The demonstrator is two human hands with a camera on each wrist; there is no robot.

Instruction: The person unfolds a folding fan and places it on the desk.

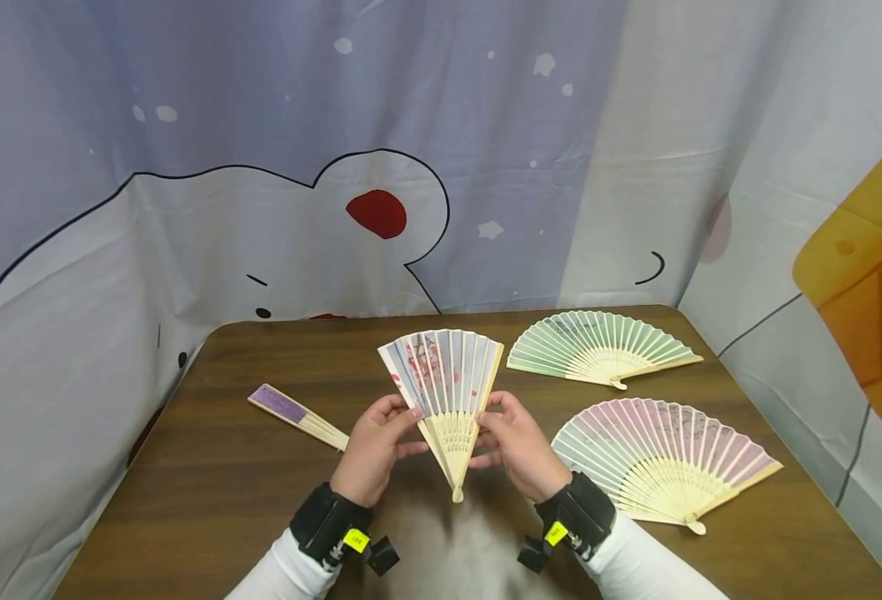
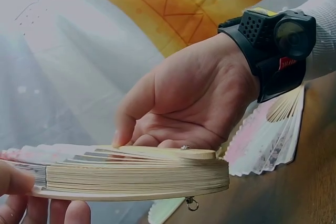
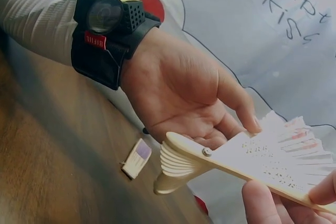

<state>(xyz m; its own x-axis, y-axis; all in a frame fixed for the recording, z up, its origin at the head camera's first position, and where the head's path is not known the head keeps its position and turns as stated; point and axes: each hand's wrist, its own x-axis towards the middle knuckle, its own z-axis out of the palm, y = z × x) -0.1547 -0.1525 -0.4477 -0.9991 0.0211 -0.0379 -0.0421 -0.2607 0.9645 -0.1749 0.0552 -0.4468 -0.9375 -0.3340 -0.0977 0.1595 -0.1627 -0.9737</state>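
Both hands hold a partly spread folding fan (image 1: 444,383) above the table, its pivot end pointing down toward me. Its leaf is pale blue-grey with pink and red blossoms, on cream ribs. My left hand (image 1: 377,446) pinches the left outer rib between thumb and fingers. On the other edge, my right hand (image 1: 519,442) grips the right outer rib the same way. The left wrist view shows the ribs (image 2: 136,177) stacked edge-on, with a small metal ring (image 2: 193,204) hanging below. In the right wrist view the rivet (image 3: 207,151) shows near the pivot end.
A folded purple fan (image 1: 298,417) lies on the wooden table (image 1: 186,500), left of my left hand. Spread out at the right are a green fan (image 1: 602,346) at the back and a pink and pale green fan (image 1: 666,458) nearer. A printed curtain (image 1: 486,167) hangs behind.
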